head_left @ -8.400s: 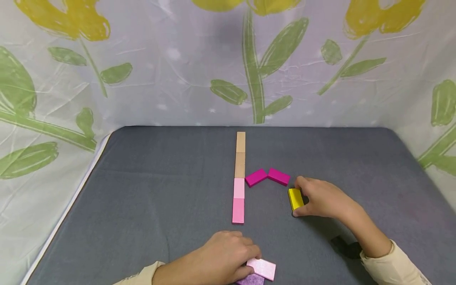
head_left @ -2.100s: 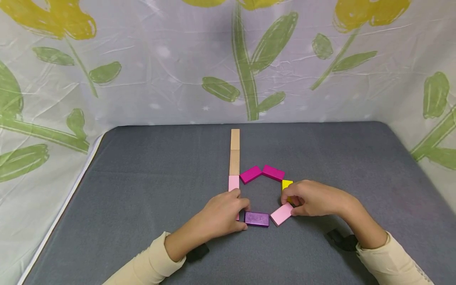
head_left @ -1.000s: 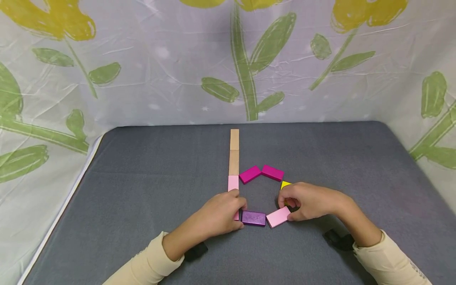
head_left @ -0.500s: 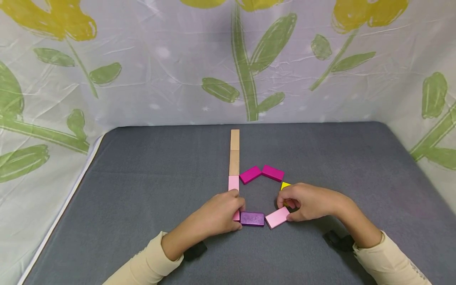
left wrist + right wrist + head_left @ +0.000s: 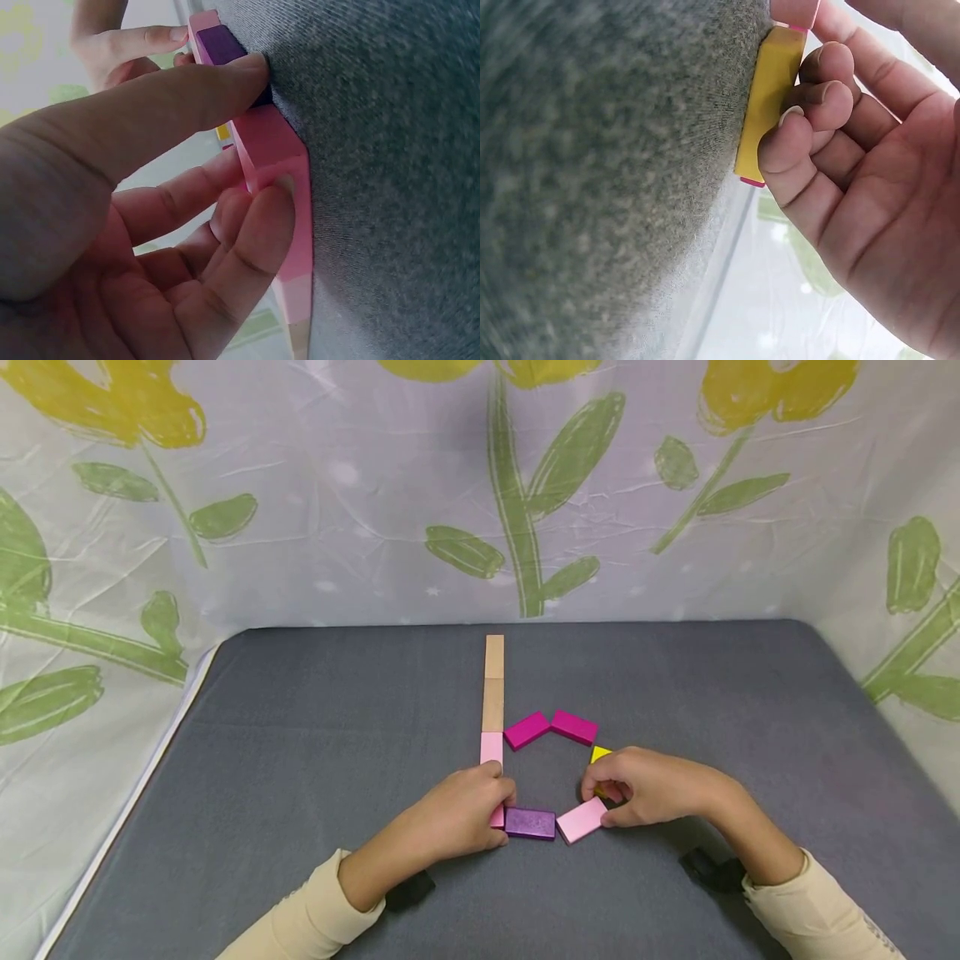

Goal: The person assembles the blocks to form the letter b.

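Note:
A row of wooden blocks runs away from me: tan blocks at the far end, then a light pink block and a deeper pink block, partly covered by my left hand. That hand pinches the left end of a purple block lying against the row; its other fingers touch the deeper pink block. My right hand pinches another pale pink block between thumb and index finger, at the purple block's right end. Its curled fingers partly hide a yellow block.
Two magenta blocks form a shallow peak between the row and the yellow block, and the blocks outline a ring. Dark grey cloth covers the table. A flower-printed curtain hangs behind it.
Since the earliest frame, the purple and pale pink blocks have moved from the near edge into the ring. Over the last second, both have slid slightly left, closing the purple block's gap to the row.

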The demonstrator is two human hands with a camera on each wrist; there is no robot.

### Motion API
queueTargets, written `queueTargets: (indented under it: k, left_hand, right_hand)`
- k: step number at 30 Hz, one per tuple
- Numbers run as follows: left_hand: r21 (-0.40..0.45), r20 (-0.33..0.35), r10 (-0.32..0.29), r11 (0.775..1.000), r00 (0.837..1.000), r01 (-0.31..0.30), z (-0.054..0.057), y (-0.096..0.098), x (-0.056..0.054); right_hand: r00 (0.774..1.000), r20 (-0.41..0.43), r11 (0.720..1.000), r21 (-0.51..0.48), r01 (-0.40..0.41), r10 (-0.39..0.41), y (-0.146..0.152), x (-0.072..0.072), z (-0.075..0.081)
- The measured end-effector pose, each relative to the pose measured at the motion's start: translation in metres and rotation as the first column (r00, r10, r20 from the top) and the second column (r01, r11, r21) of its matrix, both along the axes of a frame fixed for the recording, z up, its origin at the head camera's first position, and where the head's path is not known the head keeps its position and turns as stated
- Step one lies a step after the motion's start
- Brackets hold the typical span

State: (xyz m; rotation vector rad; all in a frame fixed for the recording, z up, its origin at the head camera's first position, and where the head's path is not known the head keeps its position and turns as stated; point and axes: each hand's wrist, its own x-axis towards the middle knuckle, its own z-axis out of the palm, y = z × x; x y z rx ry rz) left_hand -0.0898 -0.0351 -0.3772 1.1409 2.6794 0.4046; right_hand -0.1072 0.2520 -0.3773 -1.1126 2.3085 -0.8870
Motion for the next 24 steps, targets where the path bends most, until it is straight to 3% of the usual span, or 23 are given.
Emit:
queueTargets:
  k: [4,7,10,16,24]
  left_hand:
    - [-0.026,-0.069,-0.002,1.0,0.998,0.0,0.003,0.004,0.005]
    - [-0.04,-0.149,-0.024,0.999,0.989,0.019,0.003,0.012,0.01]
    - [-0.071,-0.209,-0.07,0.996,0.975,0.056,0.002,0.025,0.014]
    - [-0.196,-0.242,-0.156,0.975,0.958,0.109,0.001,0.051,0.015]
    - [-0.191,-0.258,-0.139,0.977,0.956,0.09,-0.002,0.056,0.015]
  right_hand:
    - [0.99,-0.097,0.994,0.027,0.106,-0.103,0.004,0.0,0.006]
    - [0.945,-0.224,0.96,0.092,0.265,-0.239,0.005,0.001,0.01]
    - [0.913,-0.268,0.921,0.159,0.356,-0.307,0.005,0.001,0.012]
    - [0.919,-0.244,0.916,0.184,0.357,-0.309,0.004,-0.001,0.01]
    - [0.929,-0.233,0.919,0.205,0.336,-0.288,0.004,-0.002,0.008]
